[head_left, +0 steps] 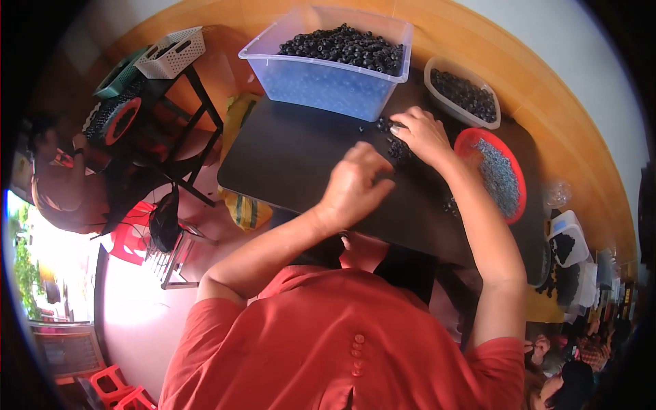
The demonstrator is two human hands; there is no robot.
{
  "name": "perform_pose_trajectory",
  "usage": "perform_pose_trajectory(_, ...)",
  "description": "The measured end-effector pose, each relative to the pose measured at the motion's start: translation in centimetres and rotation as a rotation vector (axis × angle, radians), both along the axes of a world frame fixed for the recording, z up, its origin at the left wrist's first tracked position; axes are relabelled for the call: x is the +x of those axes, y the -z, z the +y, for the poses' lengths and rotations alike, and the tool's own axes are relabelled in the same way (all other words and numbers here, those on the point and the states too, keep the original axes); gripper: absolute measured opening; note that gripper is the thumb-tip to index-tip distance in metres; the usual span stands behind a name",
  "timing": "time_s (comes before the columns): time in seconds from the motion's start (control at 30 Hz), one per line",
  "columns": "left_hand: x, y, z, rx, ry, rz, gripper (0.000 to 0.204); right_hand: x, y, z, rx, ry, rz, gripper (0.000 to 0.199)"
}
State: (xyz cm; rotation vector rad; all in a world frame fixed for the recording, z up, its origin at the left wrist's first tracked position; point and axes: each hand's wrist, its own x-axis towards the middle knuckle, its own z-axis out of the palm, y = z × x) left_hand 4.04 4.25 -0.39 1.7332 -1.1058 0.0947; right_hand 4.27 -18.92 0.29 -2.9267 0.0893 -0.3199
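My right hand [424,137] reaches over a loose pile of small black ring-shaped parts [398,150] on the dark table. Its thumb and fingertips close on a small black part at the pile's far edge. Left of the pile, my left hand [355,184] hovers above the tabletop. Its fingers are bent and smeared by motion, with the thumb standing apart; whether they hold anything is hidden. Beyond my hands, a large clear plastic bin [321,85] is heaped with the same black parts. A red round tray [521,181] of small grey-blue pieces lies by my right forearm.
A smaller clear tub [444,102] of black parts stands at the far right of the table [287,157]. Several small bits lie near my right forearm. At left, another person [58,178] sits by a second table with baskets [174,58]. More people are at the lower right.
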Motion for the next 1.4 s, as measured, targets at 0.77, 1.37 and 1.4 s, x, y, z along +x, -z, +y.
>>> perform_pose_trajectory(0.77,8.1,0.8,-4.4,0.393,-0.124,-0.143,0.028,-5.3,-1.6,0.6,0.242,-0.116,-0.25,0.028)
perform_pose_trajectory(1.37,7.9,0.2,-2.8,0.332,0.047,0.045,0.025,-17.7,-4.1,2.4,0.084,0.062,0.026,0.012)
perform_pose_trajectory(1.4,7.8,0.3,-2.8,0.333,0.044,0.043,0.025,-17.2,-4.1,2.7,0.05,0.071,0.027,0.011)
